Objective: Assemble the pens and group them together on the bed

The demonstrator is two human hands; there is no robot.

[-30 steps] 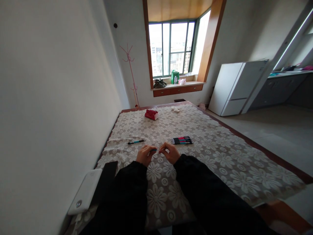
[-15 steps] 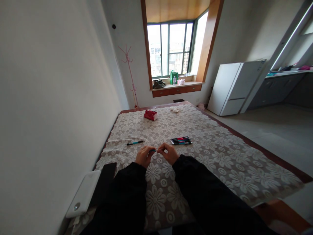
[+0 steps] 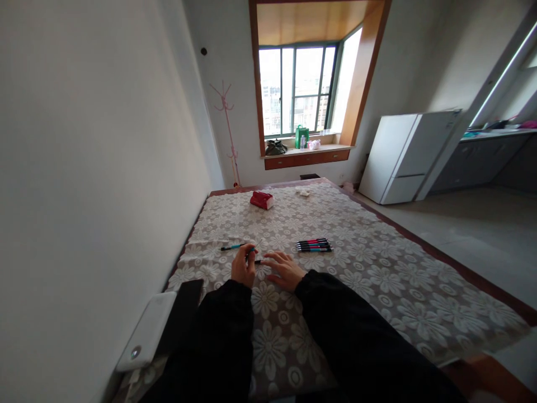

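Note:
My left hand (image 3: 243,267) is closed in a pinch around a blue pen part (image 3: 253,250), most of it hidden by the fingers. A short dark piece (image 3: 257,262) shows between my two hands, close to the right fingertips; I cannot tell whether they touch it. Palm down over the cloth, my right hand (image 3: 286,270) has its fingers spread and holds nothing I can see. Just beyond my left hand lies a blue and black pen (image 3: 230,247). Several pens (image 3: 314,245), black with red or blue parts, lie side by side ahead of my right hand.
A flowered lace cloth (image 3: 356,268) covers the table. Farther back are a red packet (image 3: 262,200) and a small white item (image 3: 302,192). At the left by the wall lie a white device (image 3: 146,330) and a dark flat object (image 3: 188,296). A white fridge (image 3: 398,157) stands beyond.
My hands have moved apart from where both pinched a small pen part. The right fingers have opened and spread, while the left keeps the blue part. The view has shifted slightly.

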